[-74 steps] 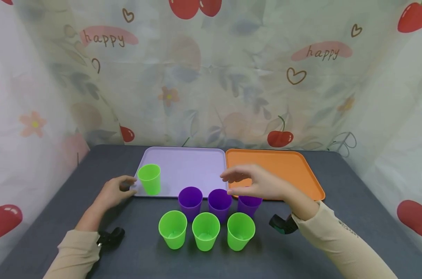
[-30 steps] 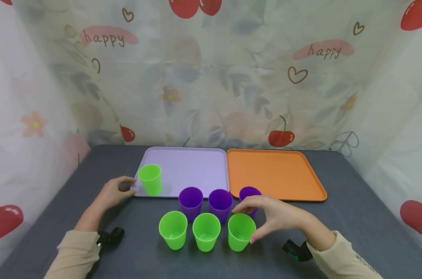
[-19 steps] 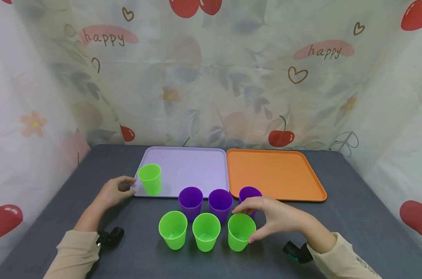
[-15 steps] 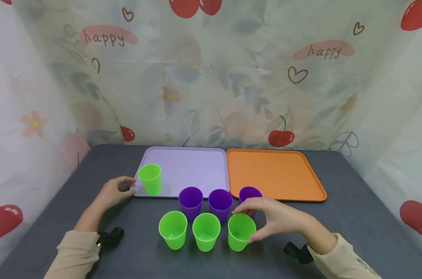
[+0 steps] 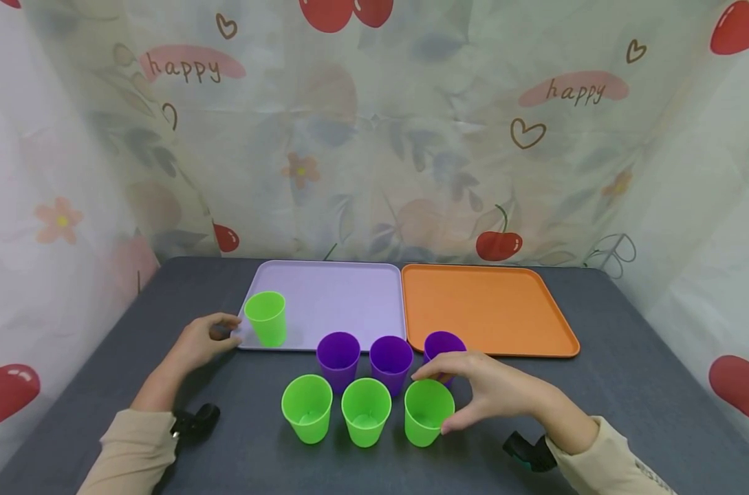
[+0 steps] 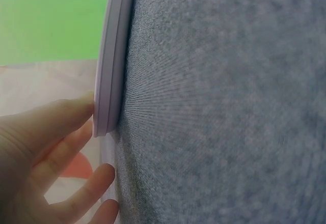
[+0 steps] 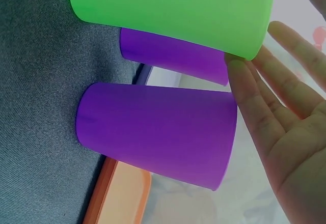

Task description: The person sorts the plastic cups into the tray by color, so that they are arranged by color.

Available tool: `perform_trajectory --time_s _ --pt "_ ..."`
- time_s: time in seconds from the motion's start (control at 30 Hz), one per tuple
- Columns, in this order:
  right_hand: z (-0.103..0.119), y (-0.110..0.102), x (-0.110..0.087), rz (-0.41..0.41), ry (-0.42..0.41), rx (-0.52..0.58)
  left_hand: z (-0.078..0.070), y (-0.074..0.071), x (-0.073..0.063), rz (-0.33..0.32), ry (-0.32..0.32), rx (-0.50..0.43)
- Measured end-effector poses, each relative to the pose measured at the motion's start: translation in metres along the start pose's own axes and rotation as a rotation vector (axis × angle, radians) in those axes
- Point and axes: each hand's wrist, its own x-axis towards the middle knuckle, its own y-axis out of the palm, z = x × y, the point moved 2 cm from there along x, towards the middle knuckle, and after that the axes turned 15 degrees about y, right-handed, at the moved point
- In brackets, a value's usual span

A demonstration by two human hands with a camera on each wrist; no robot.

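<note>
We see a lime-green cup [image 5: 425, 423] standing upright on the dark grey tabletop [image 5: 238, 454], rightmost in the nearer row. Its plain, smooth wall tapers from a wide round mouth to a narrower base, and we can look down to its inner floor. The right hand [image 5: 498, 385] spans its rim, fingertips at the far side and thumb by the near right wall; we cannot tell whether this grip clasps the cup or only touches it. Two matching green cups [image 5: 366, 416] stand beside it, with three upright purple cups [image 5: 391, 368] just behind. The left hand [image 5: 201, 340] has a released grip, fingers loosely spread at the near left corner of the lavender tray [image 5: 337, 302], which bears another green cup [image 5: 269, 326]. An orange tray [image 5: 485, 309] lies alongside.
</note>
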Motion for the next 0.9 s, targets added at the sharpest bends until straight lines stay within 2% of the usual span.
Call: perform_trajectory --time_s 0.27,0.53,0.9 --pt "0.001 -0.005 -0.003 -0.027 -0.003 -0.007 -0.002 0.000 0.000 0.002 -0.009 -0.009" --pt "0.010 -0.020 -0.007 -0.059 0.011 -0.001 -0.001 -0.001 -0.001 0.001 -0.003 -0.015" --pt "0.019 -0.039 -0.007 -0.098 -0.012 0.030 -0.001 -0.002 0.000 0.000 0.004 -0.009"
